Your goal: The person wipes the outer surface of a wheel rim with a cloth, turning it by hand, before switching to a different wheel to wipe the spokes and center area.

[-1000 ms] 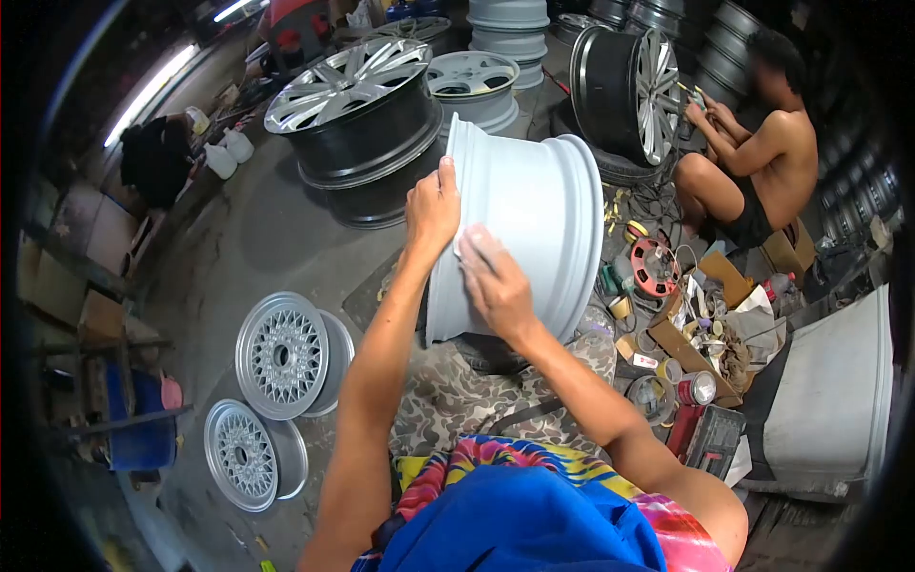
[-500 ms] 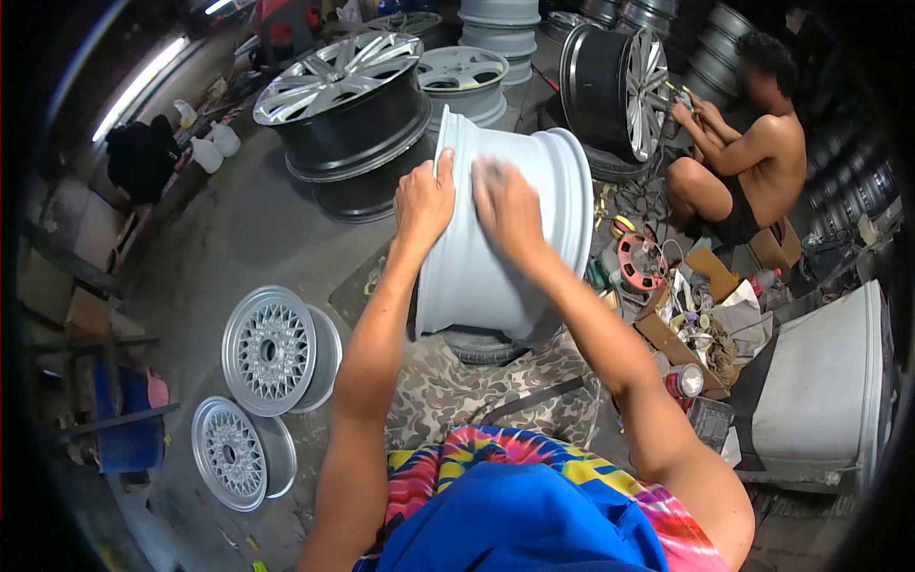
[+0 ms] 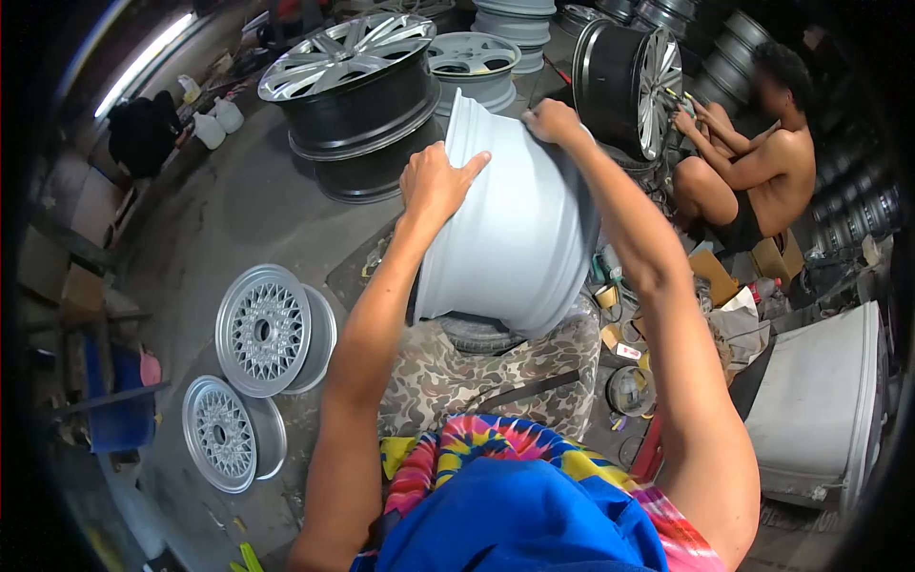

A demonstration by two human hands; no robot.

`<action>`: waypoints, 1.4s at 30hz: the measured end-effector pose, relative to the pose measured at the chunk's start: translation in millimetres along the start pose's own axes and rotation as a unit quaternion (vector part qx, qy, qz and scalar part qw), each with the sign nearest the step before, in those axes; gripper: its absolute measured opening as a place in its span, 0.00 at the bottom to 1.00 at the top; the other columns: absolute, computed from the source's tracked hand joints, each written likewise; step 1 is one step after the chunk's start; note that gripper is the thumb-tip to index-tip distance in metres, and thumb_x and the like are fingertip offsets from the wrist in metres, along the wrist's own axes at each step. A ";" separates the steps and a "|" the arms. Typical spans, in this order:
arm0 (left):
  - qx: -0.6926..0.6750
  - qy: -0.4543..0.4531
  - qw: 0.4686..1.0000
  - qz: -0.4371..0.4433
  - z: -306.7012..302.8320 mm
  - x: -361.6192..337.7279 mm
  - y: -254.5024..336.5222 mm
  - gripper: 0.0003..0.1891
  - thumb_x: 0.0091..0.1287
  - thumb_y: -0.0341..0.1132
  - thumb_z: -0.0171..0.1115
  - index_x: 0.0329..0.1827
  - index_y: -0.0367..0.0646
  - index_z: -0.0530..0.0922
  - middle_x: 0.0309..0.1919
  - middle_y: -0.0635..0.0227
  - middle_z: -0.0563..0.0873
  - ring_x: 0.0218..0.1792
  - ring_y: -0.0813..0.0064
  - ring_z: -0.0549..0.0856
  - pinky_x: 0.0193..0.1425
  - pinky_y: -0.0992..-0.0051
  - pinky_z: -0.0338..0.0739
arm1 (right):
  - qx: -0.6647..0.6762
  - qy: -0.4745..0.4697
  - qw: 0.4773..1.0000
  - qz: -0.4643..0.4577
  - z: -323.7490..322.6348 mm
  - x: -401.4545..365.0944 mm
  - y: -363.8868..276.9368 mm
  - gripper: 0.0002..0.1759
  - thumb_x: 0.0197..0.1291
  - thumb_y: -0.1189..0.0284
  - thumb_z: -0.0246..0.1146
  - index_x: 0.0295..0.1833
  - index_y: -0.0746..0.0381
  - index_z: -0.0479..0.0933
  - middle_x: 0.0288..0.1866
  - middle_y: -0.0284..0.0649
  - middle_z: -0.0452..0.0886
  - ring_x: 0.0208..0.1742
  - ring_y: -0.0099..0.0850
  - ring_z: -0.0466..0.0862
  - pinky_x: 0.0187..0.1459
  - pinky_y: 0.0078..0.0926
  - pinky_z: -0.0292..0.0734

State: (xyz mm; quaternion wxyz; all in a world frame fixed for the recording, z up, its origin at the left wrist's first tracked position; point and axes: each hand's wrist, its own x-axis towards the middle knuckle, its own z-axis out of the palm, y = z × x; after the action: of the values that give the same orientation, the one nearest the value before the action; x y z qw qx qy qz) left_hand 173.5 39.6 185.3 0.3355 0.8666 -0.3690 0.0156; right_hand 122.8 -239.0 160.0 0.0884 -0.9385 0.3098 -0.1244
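Observation:
A pale grey wheel rim (image 3: 510, 219) stands on its side in front of me, its barrel facing up. My left hand (image 3: 438, 181) grips the rim's left flange, with the thumb laid over onto the barrel. At the far right of the barrel, my right hand (image 3: 556, 124) presses down with curled fingers. Whatever lies beneath those fingers is hidden. Under the rim shows part of a black tyre (image 3: 481, 336), next to a camouflage cloth (image 3: 419, 377) near my knees.
Two silver mesh wheels (image 3: 263, 329) lean on the floor at left. Black-barrelled wheels (image 3: 367, 124) are stacked beyond. At right a crouching person (image 3: 762, 162) works on another wheel (image 3: 624, 91). Cardboard pieces (image 3: 713, 276) and a large pale rim (image 3: 810, 400) lie nearer on that side.
My right hand has slid from the middle of the barrel to its far right side. My left hand still holds the flange, and its thumb now reaches over the barrel. The rim has turned slightly.

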 end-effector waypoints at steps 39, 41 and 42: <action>-0.087 -0.016 0.996 0.006 6.1 1.7 -12.6 0.40 0.68 0.62 0.66 0.46 0.20 0.82 0.30 0.37 0.87 0.40 0.43 0.90 0.51 0.54 0.81 | -0.081 -0.003 0.985 -0.152 -20.8 -12.8 44.6 0.16 0.67 0.63 0.63 0.43 0.64 0.88 0.45 0.57 0.86 0.49 0.54 0.85 0.51 0.48 0.80; -0.080 0.000 0.997 0.015 1.5 3.7 -10.4 0.40 0.67 0.62 0.66 0.47 0.20 0.82 0.30 0.37 0.87 0.40 0.43 0.90 0.51 0.54 0.81 | -0.065 -0.029 0.983 -0.167 -6.7 19.6 49.3 0.17 0.67 0.62 0.63 0.38 0.66 0.88 0.42 0.60 0.85 0.45 0.57 0.85 0.49 0.49 0.80; -0.070 -0.008 0.997 0.009 -2.6 3.0 -8.9 0.40 0.67 0.62 0.66 0.46 0.20 0.83 0.30 0.38 0.87 0.40 0.43 0.90 0.51 0.54 0.81 | -0.058 -0.010 0.986 -0.153 -6.7 18.7 39.4 0.18 0.66 0.63 0.63 0.34 0.69 0.86 0.39 0.61 0.84 0.43 0.58 0.85 0.47 0.51 0.80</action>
State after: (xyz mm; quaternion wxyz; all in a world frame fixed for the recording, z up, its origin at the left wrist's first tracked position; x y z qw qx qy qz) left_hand 182.0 43.7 183.1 0.3923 0.8377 -0.3797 -0.0145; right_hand 113.3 -282.1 160.2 0.0164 -0.9796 0.1680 -0.1088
